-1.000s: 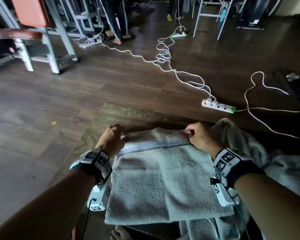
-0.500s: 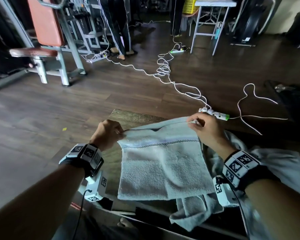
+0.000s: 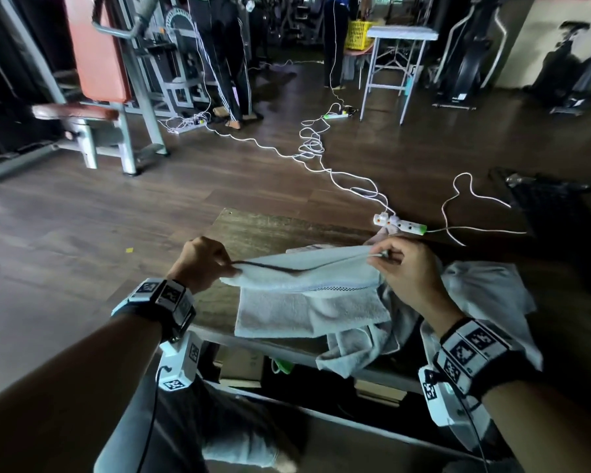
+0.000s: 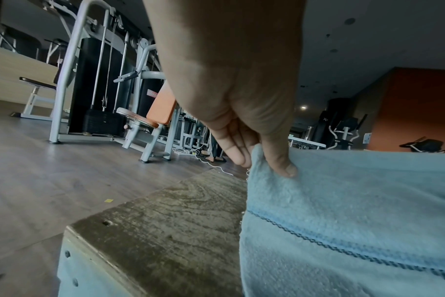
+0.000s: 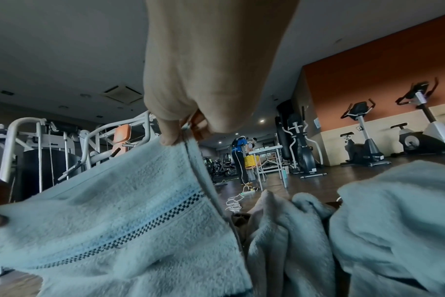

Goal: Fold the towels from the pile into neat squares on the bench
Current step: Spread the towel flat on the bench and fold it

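The left hand (image 3: 202,262) has its fingers curled in, and the thumb (image 4: 280,160) presses the left corner of a pale towel (image 3: 307,295) against the fingertips, a tight pinch seen plainly in the left wrist view. The right hand (image 3: 406,268) pinches the towel's right corner between thumb (image 5: 169,132) and curled fingers; the hem runs down from that pinch in the right wrist view. Both hands hold the far edge lifted off the wooden bench (image 3: 270,230), so the towel hangs between them as a sagging band, left hand at about 9 o'clock of it and right hand at about 3 o'clock.

The towel is light grey-blue terry with a dark checkered stripe (image 5: 150,225) running across it near the raised edge. It is already doubled over: two layers show along the lifted edge, and the lower part lies flat on the bench toward 6 o'clock, its near edge close to the bench's front rim. How squarely the layers line up is hard to judge from the head view.

At about 4 o'clock of the held towel lies the pile (image 3: 475,295) of rumpled towels, touching it and spilling over the bench's near edge.
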Available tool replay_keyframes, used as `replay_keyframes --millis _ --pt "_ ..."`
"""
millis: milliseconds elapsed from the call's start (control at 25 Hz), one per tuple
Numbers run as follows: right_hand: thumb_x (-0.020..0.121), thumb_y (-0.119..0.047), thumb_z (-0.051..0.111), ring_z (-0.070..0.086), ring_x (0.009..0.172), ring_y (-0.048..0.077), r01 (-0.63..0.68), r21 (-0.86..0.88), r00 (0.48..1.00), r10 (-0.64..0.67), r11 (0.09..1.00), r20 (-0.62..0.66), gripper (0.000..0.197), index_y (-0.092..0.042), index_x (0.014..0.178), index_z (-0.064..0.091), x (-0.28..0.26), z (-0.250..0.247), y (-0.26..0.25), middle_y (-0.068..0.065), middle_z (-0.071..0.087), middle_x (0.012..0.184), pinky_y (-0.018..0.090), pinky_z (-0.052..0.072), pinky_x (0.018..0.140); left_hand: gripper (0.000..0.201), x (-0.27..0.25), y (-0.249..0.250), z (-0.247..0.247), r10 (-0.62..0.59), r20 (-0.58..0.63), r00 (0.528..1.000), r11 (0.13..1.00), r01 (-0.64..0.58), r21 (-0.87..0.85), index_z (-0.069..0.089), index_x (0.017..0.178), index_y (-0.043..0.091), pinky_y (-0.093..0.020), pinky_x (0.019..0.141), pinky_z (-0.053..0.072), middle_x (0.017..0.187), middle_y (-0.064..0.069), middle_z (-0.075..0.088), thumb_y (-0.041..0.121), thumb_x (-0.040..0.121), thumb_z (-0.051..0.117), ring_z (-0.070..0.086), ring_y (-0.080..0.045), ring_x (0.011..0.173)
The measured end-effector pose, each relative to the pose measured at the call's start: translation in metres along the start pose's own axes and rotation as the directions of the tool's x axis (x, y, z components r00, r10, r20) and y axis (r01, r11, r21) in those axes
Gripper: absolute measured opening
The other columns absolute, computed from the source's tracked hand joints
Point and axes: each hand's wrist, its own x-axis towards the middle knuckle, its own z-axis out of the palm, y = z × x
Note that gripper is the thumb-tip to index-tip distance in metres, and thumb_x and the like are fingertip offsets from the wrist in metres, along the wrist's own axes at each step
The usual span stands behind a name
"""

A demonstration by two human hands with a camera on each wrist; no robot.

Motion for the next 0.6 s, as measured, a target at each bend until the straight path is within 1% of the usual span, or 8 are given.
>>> replay_keyframes --millis 80,160,240,320,400,480,520,600 --pt "0.076 -0.005 0.081 0.068 0.076 0.011 -0.032 0.001 0.999 0.032 0.999 -0.015 0.013 -0.013 0.081 0.072 -0.009 -0.004 -0.009 -0.002 0.071 0.083 0.014 0.052 0.072 0.019 -0.009 0.004 -0.004 0.002 0.002 1.0 1.0 -0.002 0.001 0.071 0.066 0.014 -0.004 0.046 0.036 0.06 0.009 0.062 0.018 0.063 0.089 0.057 0.001 0.058" --pt "0.076 -0.004 0.08 0.066 0.074 0.008 -0.037 -0.006 0.999 0.037 0.999 -0.033 0.012 -0.011 0.081 0.072 -0.015 -0.007 -0.016 -0.003 0.071 0.082 0.006 0.046 0.069 0.015 -0.014 0.011 -0.005 0.019 0.031 0.999 0.999 -0.02 0.032 0.075 0.069 0.01 -0.002 0.049 0.039 0.058 0.01 0.062 0.018 0.067 0.087 0.056 0.004 0.056" --pt "0.078 -0.004 0.078 0.068 0.074 0.013 -0.033 -0.019 0.998 0.032 0.999 -0.058 0.011 -0.011 0.08 0.071 -0.02 -0.01 -0.019 0.0 0.072 0.083 0.011 0.048 0.068 0.014 -0.018 0.017 -0.004 0.043 0.073 0.996 0.993 -0.051 0.111 0.077 0.074 0.008 -0.005 0.061 0.045 0.062 0.005 0.066 0.019 0.071 0.085 0.06 -0.002 0.059" --pt "0.079 -0.002 0.075 0.068 0.073 0.019 -0.062 -0.011 0.996 0.062 0.998 -0.065 0.01 -0.011 0.079 0.069 -0.022 -0.013 -0.018 0.004 0.071 0.079 0.021 0.051 0.068 0.015 -0.019 0.018 -0.005 0.048 0.059 0.997 0.992 -0.055 0.113 0.078 0.074 0.009 -0.022 0.076 0.052 0.071 -0.001 0.072 0.021 0.071 0.085 0.066 -0.011 0.07" --pt "0.081 -0.005 0.073 0.068 0.075 0.017 -0.121 -0.056 0.992 0.119 0.991 -0.041 0.009 -0.012 0.079 0.069 -0.023 -0.018 -0.015 0.002 0.071 0.079 0.019 0.05 0.066 0.014 -0.018 0.015 -0.004 0.043 0.028 0.999 0.999 -0.044 0.022 0.077 0.07 0.01 -0.023 0.07 0.055 0.069 -0.002 0.073 0.02 0.067 0.087 0.068 -0.01 0.065" --pt "0.083 -0.007 0.072 0.068 0.081 0.013 -0.176 -0.129 0.984 0.177 0.976 -0.003 0.008 -0.014 0.08 0.069 -0.024 -0.022 -0.01 -0.002 0.071 0.081 0.014 0.047 0.068 0.013 -0.017 0.015 -0.001 0.059 0.03 0.998 0.998 -0.059 0.0 0.077 0.069 0.012 -0.01 0.058 0.05 0.067 0.0 0.072 0.018 0.066 0.088 0.065 -0.002 0.059" --pt "0.084 -0.007 0.071 0.068 0.082 0.012 -0.191 -0.154 0.981 0.195 0.969 0.011 0.009 -0.015 0.08 0.069 -0.025 -0.023 -0.008 -0.004 0.07 0.082 0.015 0.047 0.069 0.011 -0.017 0.015 -0.001 0.071 0.039 0.997 0.997 -0.071 0.008 0.077 0.069 0.014 -0.006 0.056 0.047 0.067 0.002 0.072 0.017 0.067 0.087 0.063 0.003 0.058" --pt "0.086 -0.004 0.068 0.067 0.082 0.014 -0.215 -0.187 0.975 0.221 0.959 0.015 0.013 -0.015 0.08 0.066 -0.026 -0.024 -0.004 -0.006 0.067 0.08 0.02 0.048 0.069 0.009 -0.016 0.017 0.003 0.089 0.059 0.994 0.996 -0.09 0.018 0.077 0.071 0.015 -0.013 0.067 0.054 0.068 0.004 0.072 0.014 0.069 0.086 0.063 0.005 0.06"
